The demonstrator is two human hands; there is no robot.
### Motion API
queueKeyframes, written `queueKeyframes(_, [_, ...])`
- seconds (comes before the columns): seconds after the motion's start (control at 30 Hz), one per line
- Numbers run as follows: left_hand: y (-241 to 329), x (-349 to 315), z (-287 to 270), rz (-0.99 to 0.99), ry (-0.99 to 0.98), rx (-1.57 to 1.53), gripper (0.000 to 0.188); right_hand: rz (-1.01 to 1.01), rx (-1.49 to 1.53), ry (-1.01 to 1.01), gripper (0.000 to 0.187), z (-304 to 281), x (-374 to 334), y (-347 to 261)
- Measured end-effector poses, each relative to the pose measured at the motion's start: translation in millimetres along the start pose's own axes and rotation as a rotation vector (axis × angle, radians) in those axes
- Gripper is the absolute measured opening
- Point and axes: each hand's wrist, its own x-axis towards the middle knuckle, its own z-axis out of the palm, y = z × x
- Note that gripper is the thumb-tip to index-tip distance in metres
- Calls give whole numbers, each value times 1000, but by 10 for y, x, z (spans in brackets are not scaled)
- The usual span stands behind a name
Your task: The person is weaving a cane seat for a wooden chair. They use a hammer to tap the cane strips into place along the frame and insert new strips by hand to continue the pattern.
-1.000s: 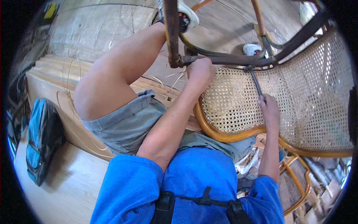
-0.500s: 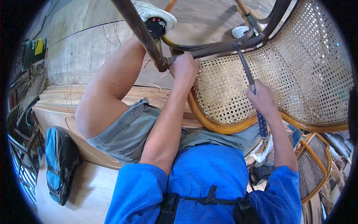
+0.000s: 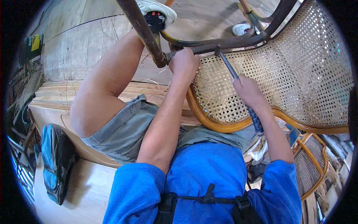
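Observation:
A chair with a woven cane panel point(image 3: 238, 86) leans across my lap, its lower curved edge a glossy orange-brown rattan rim point(image 3: 223, 128). Along the panel's far edge runs a dark brown rail point(image 3: 238, 43), joined at the left to a dark leg point(image 3: 143, 30). My left hand point(image 3: 184, 62) is closed at that corner, fingers pressed together against the rail and cane edge; what they pinch is hidden. My right hand point(image 3: 249, 91) grips a hammer point(image 3: 227, 65) by its dark handle. The hammer's head is over the cane's edge, a little right of my left fingers.
A blue and black backpack point(image 3: 56, 164) lies on a pale board at the left. Farther up stands a dark container point(image 3: 31, 48) with a yellow label. Another cane-panelled rattan piece point(image 3: 311, 168) sits at the lower right, beside loose scraps. Wooden flooring point(image 3: 93, 48) stretches beyond my legs.
My right hand and the hammer have moved left, bringing the hammer's head from the dark rail closer to my left fingers. The left hand stays at the corner.

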Motion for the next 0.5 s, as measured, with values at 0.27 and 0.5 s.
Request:
queueKeyframes(0.27, [38, -32, -38, -22, -4, -14, 36, 29, 127, 80, 39, 82, -44, 59])
queueKeyframes(0.5, [36, -57, -6, -11, 14, -26, 35, -102, -78, 50, 38, 122, 56, 28])
